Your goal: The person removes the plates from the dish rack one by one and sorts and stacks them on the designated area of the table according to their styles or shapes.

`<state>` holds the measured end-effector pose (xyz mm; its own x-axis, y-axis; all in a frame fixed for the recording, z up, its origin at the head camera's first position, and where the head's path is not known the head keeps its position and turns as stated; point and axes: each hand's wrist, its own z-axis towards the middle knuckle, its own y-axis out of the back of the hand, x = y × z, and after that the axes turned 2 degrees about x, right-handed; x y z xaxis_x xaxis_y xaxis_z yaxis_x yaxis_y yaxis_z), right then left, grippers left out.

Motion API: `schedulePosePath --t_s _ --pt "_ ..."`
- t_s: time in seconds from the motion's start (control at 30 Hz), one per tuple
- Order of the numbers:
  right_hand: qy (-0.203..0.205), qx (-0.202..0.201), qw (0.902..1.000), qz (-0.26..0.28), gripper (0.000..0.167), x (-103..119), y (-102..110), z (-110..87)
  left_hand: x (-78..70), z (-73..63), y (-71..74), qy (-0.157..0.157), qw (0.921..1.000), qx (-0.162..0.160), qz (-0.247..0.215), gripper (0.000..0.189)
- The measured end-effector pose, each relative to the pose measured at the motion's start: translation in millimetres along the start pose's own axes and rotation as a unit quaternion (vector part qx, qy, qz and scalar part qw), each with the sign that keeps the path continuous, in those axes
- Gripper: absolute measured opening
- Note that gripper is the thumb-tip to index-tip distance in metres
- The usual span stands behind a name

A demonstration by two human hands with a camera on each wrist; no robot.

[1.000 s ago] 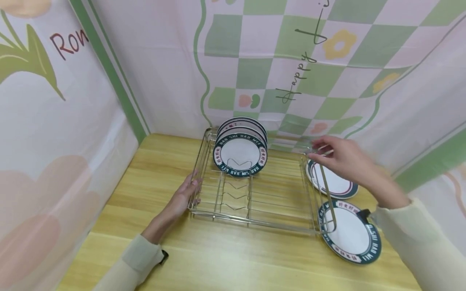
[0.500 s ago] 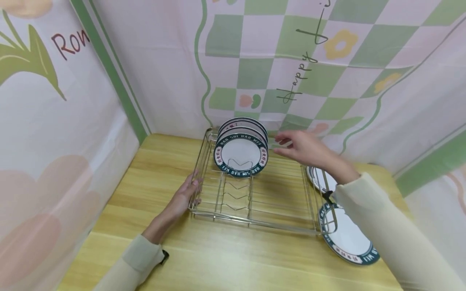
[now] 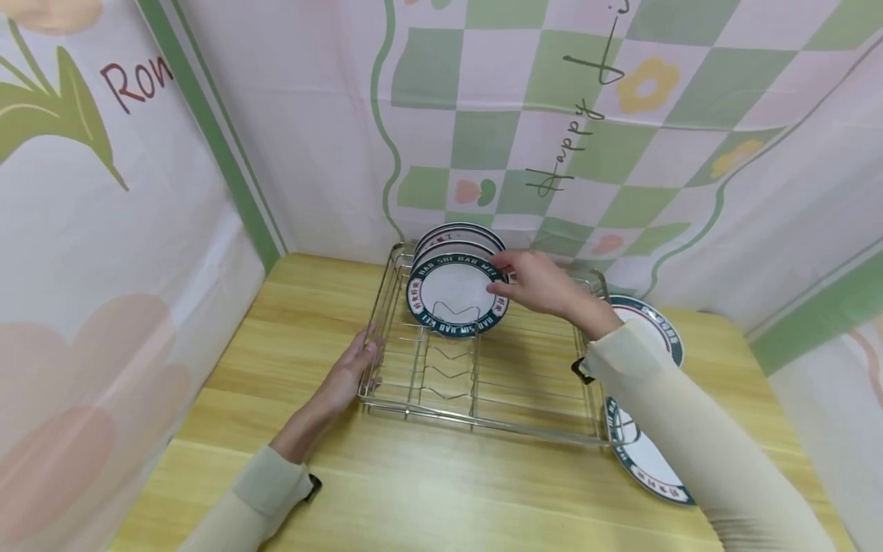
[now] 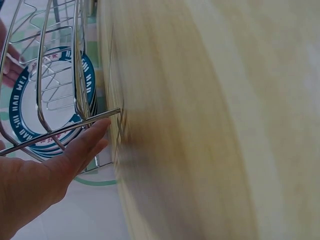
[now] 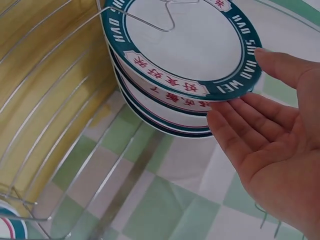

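With the right hand (image 3: 541,285), has just come leftward from the right end of the silver wire dish rack (image 3: 476,420) to the round white plate with a dark green, lettered rim (image 3: 444,285), frontmost of a close row standing on edge in the rack's rear left part. Has the thumb before that rim and the fingers behind it; whether pinching or merely touching, cannot tell. Brings the handling, by the look of it, to the racked plates, with the front one within grasp and no visible shift in its place. With the left hand (image 3: 348,372), stays at the rack's left end, holding the side wire between thumb and fingers. Leaves untouched, at the rack's right end, two loose white plates with dark green rims, the farther (image 3: 655,322) and the nearer (image 3: 645,464), both partly covered by the pale cream right sleeve (image 3: 697,445). Works on a yellow wood-grain table (image 3: 407,491), faintly glossy near the front. Faces a green-and-white checked cloth (image 3: 483,138) with script and flowers, beside a tulip-printed cloth (image 3: 131,230) on the left.
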<state>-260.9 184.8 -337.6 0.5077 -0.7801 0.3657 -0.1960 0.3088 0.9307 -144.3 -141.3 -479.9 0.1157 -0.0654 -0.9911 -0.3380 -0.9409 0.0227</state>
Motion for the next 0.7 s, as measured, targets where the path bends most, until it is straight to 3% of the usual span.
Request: schedulePosePath --t_s 0.17,0.4,0.5,0.7 --pt "-0.001 -0.007 1.0 0.003 0.046 -3.3 -6.5 6.3 -0.2 0.0 -0.3 -0.001 1.0 -0.003 0.002 0.061" --pt "0.002 -0.01 0.9999 -0.009 0.028 -8.9 -14.9 16.2 -0.4 -0.3 -0.2 -0.002 1.0 0.002 0.002 0.06" --pt "-0.007 -0.007 0.9999 -0.007 0.033 -10.3 -19.0 18.5 -0.4 0.0 -0.4 -0.002 1.0 0.004 0.0 0.061" --pt "-0.038 0.027 0.9988 0.016 0.062 -9.8 -26.4 19.0 0.2 0.3 -0.5 -0.001 1.0 0.005 -0.006 0.061"
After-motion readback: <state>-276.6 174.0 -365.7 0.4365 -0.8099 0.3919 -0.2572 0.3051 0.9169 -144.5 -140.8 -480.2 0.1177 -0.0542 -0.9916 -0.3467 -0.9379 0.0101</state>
